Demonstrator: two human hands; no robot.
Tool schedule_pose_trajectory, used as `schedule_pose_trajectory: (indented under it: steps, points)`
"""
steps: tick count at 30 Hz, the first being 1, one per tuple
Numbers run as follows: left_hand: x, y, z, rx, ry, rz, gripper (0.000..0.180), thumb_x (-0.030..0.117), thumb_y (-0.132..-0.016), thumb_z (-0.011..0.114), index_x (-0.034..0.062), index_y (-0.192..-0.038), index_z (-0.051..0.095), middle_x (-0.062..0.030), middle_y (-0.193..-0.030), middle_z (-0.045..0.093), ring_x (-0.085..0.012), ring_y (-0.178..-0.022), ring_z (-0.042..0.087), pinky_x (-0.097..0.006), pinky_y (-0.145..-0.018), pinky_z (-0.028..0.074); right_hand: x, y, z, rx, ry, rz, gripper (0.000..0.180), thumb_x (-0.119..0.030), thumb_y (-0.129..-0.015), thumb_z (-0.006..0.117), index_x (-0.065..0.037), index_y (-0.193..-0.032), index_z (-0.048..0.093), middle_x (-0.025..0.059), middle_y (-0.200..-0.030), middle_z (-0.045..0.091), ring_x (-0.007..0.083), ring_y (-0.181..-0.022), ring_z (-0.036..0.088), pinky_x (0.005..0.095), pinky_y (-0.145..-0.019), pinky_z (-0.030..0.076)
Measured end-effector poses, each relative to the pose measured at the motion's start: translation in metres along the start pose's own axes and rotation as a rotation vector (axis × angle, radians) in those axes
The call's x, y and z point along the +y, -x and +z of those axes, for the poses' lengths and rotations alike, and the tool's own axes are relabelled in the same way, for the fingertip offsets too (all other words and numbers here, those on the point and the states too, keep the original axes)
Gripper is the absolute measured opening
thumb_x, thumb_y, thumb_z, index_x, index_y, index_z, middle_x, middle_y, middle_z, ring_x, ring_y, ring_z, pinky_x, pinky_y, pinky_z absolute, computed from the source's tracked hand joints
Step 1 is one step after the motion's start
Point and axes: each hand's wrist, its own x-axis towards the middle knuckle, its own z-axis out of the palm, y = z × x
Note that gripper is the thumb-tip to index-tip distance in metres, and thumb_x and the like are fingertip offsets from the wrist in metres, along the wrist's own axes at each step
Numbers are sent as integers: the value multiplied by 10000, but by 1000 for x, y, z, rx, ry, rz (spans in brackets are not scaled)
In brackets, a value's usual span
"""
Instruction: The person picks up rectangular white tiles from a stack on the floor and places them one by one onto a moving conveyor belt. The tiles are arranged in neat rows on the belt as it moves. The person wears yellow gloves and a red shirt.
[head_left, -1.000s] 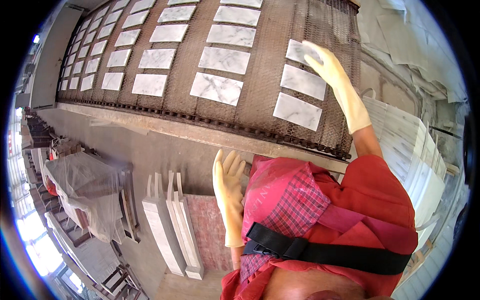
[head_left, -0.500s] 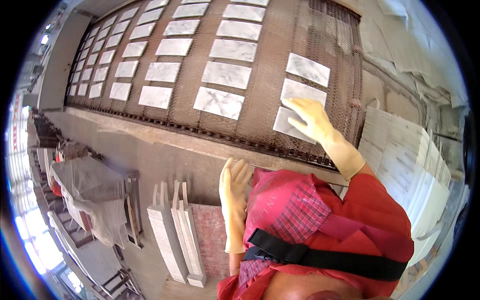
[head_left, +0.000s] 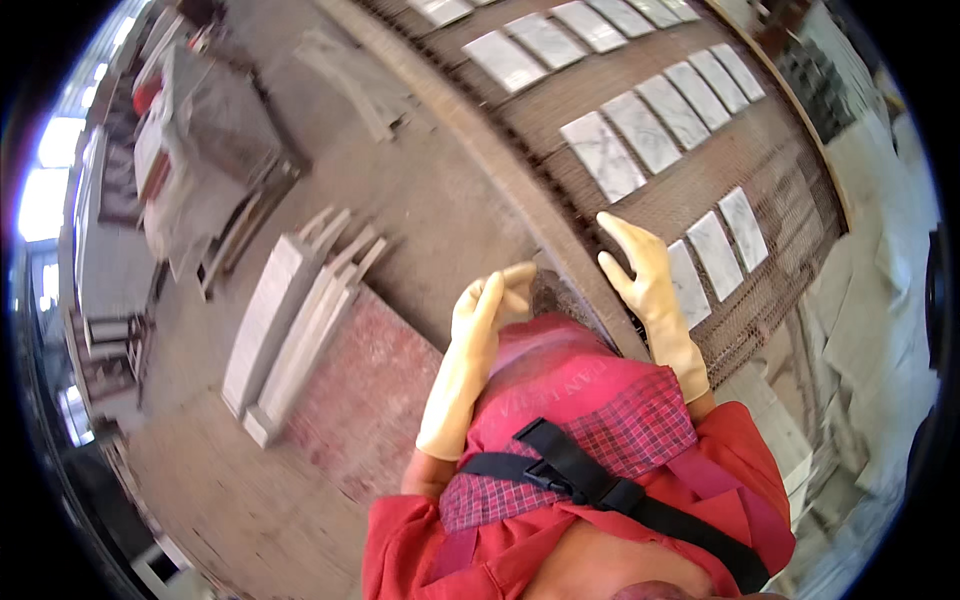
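Both hands wear cream-yellow rubber gloves. My right hand [head_left: 637, 265] is above the edge of a brown mesh conveyor belt [head_left: 560, 115], its thumb and fingers apart and nothing between them. Just beside it lies a white, grey-veined marble tile [head_left: 690, 285], partly covered by the glove. A second tile [head_left: 715, 256] and a third tile [head_left: 743, 229] continue that short row. My left hand [head_left: 488, 305] is in front of my apron [head_left: 560, 385], off the belt, with the thumb raised apart from loosely bent fingers. Nothing shows in it.
More rows of marble tiles [head_left: 605, 155] lie farther along the belt, behind its side rail [head_left: 480, 130]. To the left, long pale stone strips [head_left: 270, 325] rest by a reddish board [head_left: 365, 400]. A plastic-covered stack [head_left: 205, 150] stands farther left. Pale slabs [head_left: 770, 425] are at the right.
My view has turned toward the left, so the belt now appears at the upper right. My right hand has drawn back from over the tiles to the belt's edge. My left hand stays empty.
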Motion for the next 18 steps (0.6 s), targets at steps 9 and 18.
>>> schedule_pose_trajectory:
  steps: [9, 18]
  points:
    - [55, 59, -32, 253, -896, 692, 147, 66, -998, 719, -49, -918, 767, -333, -1570, 586, -452, -1459, 582, -483, -1205, 453, -83, -46, 65, -248, -244, -47, 512, -171, -989, 766, -22, -1471, 675, 199, -1438, 718, 374, -1335, 671, 450, -1147, 500]
    - [83, 138, -65, 520, -1243, 774, 156, 158, -927, 771, 9, -916, 815, -334, -1558, 585, -531, -1481, 522, -641, -1259, 350, -164, -62, 121, -561, -458, -71, 550, -148, -995, 770, -106, -1532, 662, 124, -1489, 700, 296, -1378, 629, 421, -1195, 473]
